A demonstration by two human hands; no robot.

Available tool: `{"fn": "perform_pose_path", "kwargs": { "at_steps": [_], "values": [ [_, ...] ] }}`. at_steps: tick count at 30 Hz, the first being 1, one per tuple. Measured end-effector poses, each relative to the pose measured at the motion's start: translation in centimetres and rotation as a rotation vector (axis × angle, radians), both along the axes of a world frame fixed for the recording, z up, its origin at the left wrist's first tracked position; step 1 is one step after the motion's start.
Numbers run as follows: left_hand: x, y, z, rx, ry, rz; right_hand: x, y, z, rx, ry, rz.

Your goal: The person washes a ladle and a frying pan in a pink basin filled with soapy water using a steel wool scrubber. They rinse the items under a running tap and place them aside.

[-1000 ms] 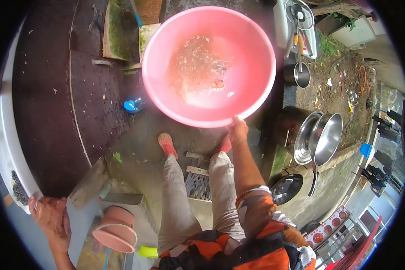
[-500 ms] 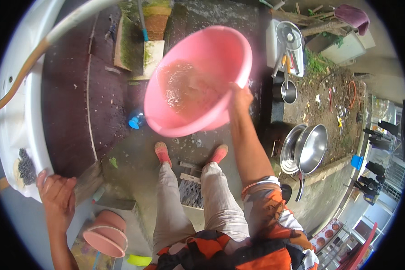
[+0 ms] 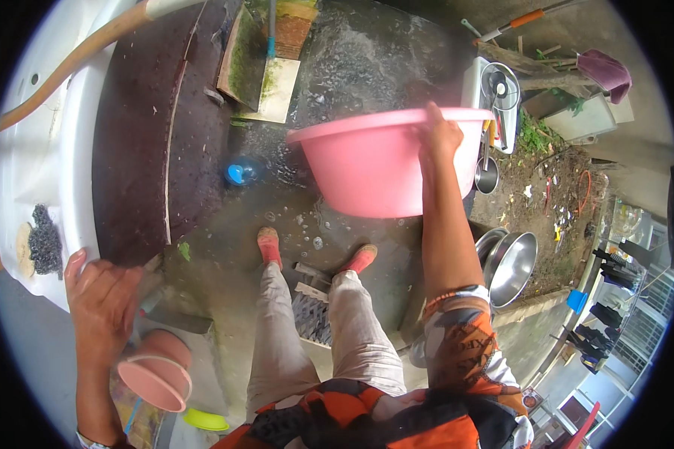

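Note:
My right hand (image 3: 443, 138) grips the rim of a large pink plastic basin (image 3: 367, 168) out in front of me. The basin is tipped away, so its outer side faces me and its inside is hidden. Under it and beyond, water runs and foams over the wet dark floor (image 3: 352, 67). On the left, my left hand (image 3: 103, 299) has its fingers curled at the near corner of a white sink (image 3: 76, 187), touching the rim. A dark grey scouring pad (image 3: 45, 239) and a tan round pad (image 3: 25, 249) lie on the sink's ledge beside that hand.
A bottle with a blue cap (image 3: 238, 173) stands on the floor. Mossy boards (image 3: 277, 90) lean ahead. Steel bowls (image 3: 513, 266), a pan (image 3: 487, 176) and a white tray (image 3: 505, 127) are at right. Salmon buckets (image 3: 157, 374) stand near left; a hose (image 3: 75, 60) crosses the sink.
My right hand has swung the basin to the right and tipped it away; the cloudy water visible inside before is out of sight. My left hand stays by the sink's corner.

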State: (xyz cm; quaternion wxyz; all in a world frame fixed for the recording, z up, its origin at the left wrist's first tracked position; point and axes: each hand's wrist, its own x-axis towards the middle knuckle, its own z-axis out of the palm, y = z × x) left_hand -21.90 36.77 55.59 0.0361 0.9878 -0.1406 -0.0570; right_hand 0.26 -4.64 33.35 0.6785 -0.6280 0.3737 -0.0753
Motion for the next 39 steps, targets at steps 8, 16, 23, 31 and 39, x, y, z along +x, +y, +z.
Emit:
{"fn": "perform_pose_path", "kwargs": {
  "at_steps": [8, 16, 23, 31, 39],
  "values": [
    [0.1, 0.5, -0.1, -0.005, 0.030, -0.032, 7.1, 2.5, -6.0, -0.804, 0.022, 0.492],
    [-0.1, 1.0, -0.7, 0.062, 0.029, -0.070, 5.3, 7.8, -4.1, -0.563, -0.055, 0.385],
    [0.0, 0.7, -0.2, 0.029, 0.024, -0.047, 1.6, 5.4, -1.6, -0.813, 0.073, 0.362],
    [0.0, 0.1, -0.1, 0.052, 0.012, -0.036, 2.1, -4.4, -0.6, -0.102, -0.306, -0.076],
    [0.1, -0.7, -0.1, 0.145, 0.024, -0.050, -8.8, -11.6, -14.4, 0.106, 0.043, -0.235]
  ]
}}
